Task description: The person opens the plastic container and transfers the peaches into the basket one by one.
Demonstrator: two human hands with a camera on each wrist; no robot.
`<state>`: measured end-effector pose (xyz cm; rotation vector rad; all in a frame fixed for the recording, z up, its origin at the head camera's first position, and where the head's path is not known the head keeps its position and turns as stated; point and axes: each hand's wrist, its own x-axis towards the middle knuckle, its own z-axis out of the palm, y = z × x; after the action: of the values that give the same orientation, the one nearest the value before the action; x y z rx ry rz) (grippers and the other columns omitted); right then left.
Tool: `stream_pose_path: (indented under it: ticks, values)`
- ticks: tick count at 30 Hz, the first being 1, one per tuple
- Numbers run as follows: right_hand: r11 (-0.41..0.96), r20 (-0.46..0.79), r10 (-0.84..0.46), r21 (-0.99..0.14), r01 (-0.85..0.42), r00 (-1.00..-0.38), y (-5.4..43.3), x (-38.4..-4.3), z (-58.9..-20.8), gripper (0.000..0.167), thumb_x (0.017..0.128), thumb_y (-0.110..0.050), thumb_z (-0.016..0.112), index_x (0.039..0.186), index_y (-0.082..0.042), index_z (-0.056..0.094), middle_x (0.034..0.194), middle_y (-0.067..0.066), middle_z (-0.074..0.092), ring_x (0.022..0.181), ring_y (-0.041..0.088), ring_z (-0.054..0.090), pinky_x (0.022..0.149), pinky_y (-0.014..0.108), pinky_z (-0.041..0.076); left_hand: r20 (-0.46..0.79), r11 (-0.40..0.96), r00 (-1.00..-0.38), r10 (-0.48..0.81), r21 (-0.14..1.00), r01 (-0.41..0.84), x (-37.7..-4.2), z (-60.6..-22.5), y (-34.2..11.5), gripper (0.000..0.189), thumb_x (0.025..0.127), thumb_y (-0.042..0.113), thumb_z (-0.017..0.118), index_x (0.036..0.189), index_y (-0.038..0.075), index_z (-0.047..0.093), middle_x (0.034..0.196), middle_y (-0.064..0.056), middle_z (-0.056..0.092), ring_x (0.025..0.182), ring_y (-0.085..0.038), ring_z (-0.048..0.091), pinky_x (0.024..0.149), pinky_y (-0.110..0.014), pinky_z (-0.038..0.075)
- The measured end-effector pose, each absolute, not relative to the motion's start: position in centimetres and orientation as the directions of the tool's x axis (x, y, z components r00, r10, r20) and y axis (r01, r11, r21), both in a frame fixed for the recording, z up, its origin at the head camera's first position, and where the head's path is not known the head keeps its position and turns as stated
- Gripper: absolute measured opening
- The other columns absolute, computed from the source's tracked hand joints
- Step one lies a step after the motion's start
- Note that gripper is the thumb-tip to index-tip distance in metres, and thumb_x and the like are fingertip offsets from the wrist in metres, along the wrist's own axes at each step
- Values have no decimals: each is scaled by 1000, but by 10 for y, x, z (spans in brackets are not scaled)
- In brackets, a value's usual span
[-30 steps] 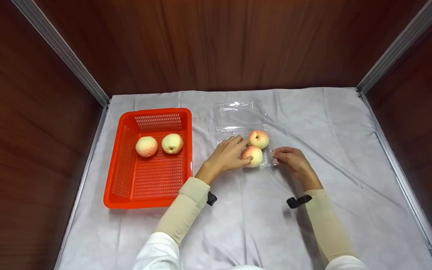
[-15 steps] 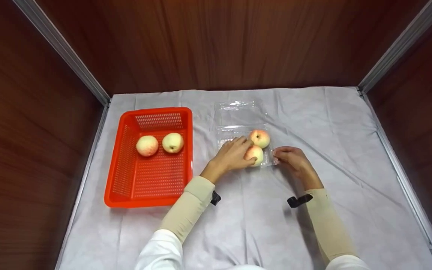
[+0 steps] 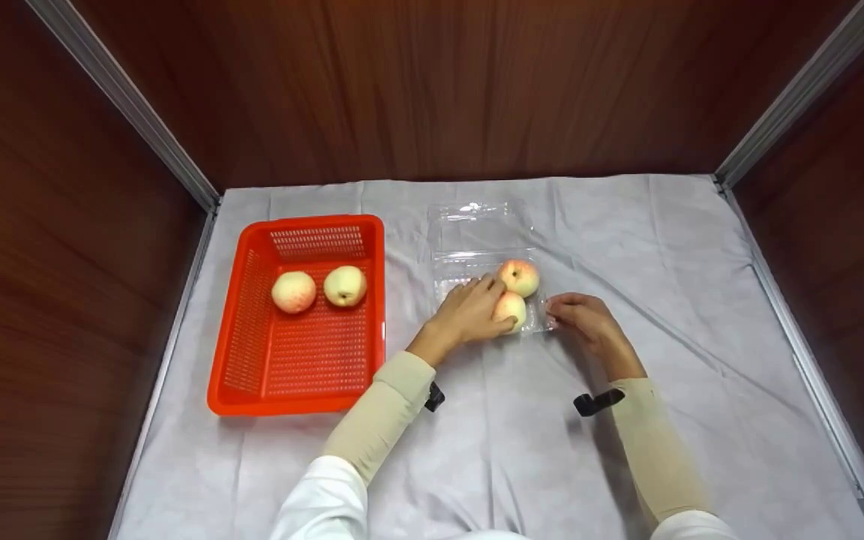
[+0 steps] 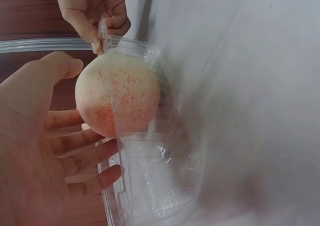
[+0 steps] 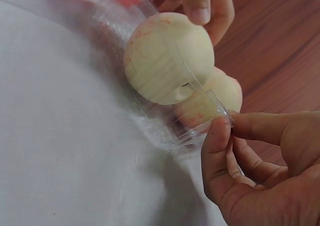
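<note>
In the head view, my left hand [image 3: 471,311] is at the near peach [image 3: 509,311], which sits in the clear plastic clamshell container [image 3: 453,285]. Seen from the left wrist, its fingers are spread and fairly straight beside this pale yellow, red-speckled peach [image 4: 117,96], with the thumb close to its edge. A second peach [image 3: 518,277] lies just behind the first in the same side of the container. My right hand [image 3: 586,322] pinches the container's right rim between thumb and index finger, plain in the right wrist view. The lid [image 3: 477,229] lies folded back, away from me.
To the left stands a red plastic basket [image 3: 312,367] with perforated walls. Two more peaches, one on the left [image 3: 294,292] and one on the right [image 3: 345,286], lie inside it. A grey-white cloth [image 3: 672,255] covers the table, with dark wood panels [image 3: 432,90] around it.
My left hand has shifted slightly to the right, and the near peach has moved a little right with it. The right hand keeps its place at the container's rim.
</note>
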<state>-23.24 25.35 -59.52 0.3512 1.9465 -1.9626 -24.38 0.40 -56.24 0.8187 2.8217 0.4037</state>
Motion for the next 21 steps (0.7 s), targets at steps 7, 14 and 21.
stream_pose_path:
  ticks: [7,14,21]
  values:
    - [5,-401,-82,-916,402,-912,253,-232,-596,9,99,1,65,106,4,69,78,-5,69,72,4,65,70,18,56,-116,828,-847,519,316,464,-243,-566,11,81,99,61,58,158,8,43,154,-10,54,133,-30,61,107,-49,53]
    - [5,-412,-83,-911,413,-907,253,-232,-596,6,100,0,65,102,0,71,77,-5,69,72,5,66,70,18,57,-130,836,-857,499,333,436,-242,-571,15,81,99,60,60,157,7,40,159,-10,50,127,-29,63,103,-46,56]
    - [11,-414,-90,-910,415,-906,253,-232,-594,14,100,-1,65,112,7,68,79,-5,69,74,4,67,71,18,57,-144,837,-867,477,375,398,-242,-574,19,80,98,60,62,155,8,40,151,-10,55,120,-27,65,97,-44,58]
